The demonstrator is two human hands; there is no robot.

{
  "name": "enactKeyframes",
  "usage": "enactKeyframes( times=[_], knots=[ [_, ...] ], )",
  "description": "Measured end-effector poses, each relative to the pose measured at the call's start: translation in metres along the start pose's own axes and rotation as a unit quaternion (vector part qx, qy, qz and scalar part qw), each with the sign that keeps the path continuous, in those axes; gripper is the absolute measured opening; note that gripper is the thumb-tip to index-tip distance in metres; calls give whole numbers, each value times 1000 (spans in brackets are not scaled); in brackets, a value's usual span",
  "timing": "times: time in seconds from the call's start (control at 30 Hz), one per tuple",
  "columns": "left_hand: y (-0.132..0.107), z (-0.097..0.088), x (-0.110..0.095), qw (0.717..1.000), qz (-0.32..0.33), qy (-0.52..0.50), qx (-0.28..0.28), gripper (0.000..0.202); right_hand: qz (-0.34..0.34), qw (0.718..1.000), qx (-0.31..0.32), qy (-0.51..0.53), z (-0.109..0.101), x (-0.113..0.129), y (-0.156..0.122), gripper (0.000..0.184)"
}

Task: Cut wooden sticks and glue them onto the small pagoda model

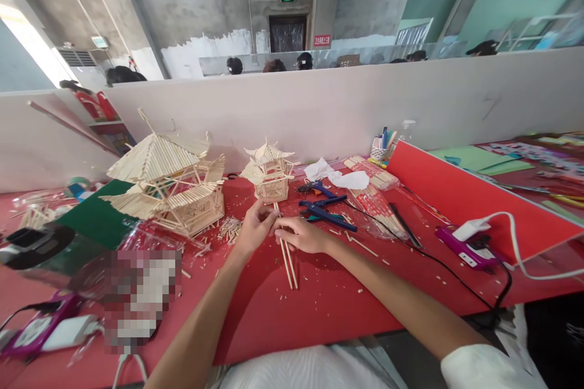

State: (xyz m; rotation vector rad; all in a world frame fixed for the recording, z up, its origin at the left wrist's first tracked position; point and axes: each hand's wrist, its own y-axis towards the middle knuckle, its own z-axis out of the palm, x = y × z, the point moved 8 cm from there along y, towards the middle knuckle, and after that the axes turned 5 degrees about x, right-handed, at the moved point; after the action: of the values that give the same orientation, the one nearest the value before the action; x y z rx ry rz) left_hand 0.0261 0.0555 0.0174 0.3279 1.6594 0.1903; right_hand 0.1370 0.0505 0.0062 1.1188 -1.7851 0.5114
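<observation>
two thin wooden sticks (289, 267) run through both hands at the middle of the red tabletop (260, 331), their upper ends showing just below the small stick pavilion (269, 175) and their lower ends pointing back toward the person. the left hand (255, 227) has thumb and forefinger pinched together on the sticks near the top; the right hand (302, 235) is closed around them slightly lower, its fingertips close to the left ones. whether the lower ends touch the tabletop, i cannot tell.

to the left of the small pavilion stands a larger stick pavilion (176, 188) with a wide sloping roof, and a heap of short offcuts (229, 230) lies between it and the left hand. right of the hands are blue-handled pliers (325, 211), crumpled white tissue (350, 180) and plastic packets of sticks (381, 213), with a black pen (405, 226) beside them. farther right, a purple power strip (469, 250) sits against a leaning red board (460, 191). small wood scraps are scattered around the hands.
</observation>
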Motion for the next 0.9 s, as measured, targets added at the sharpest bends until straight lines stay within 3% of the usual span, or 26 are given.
enactKeyframes(
  times=[0.3, 0.53, 0.9],
  knots=[
    [4, -10, 14, 1000, -5, 16, -1, 41, 10, 1000, 1, 14, 2, -12, 20, 15],
    [2, -6, 8, 998, 3, 55, 13, 37, -14, 995, -46, -82, -3, 0, 9, 16],
    [4, -10, 14, 995, 13, 98, 13, 36, 8, 998, -51, -41, -14, -10, 3, 16]
  ],
)
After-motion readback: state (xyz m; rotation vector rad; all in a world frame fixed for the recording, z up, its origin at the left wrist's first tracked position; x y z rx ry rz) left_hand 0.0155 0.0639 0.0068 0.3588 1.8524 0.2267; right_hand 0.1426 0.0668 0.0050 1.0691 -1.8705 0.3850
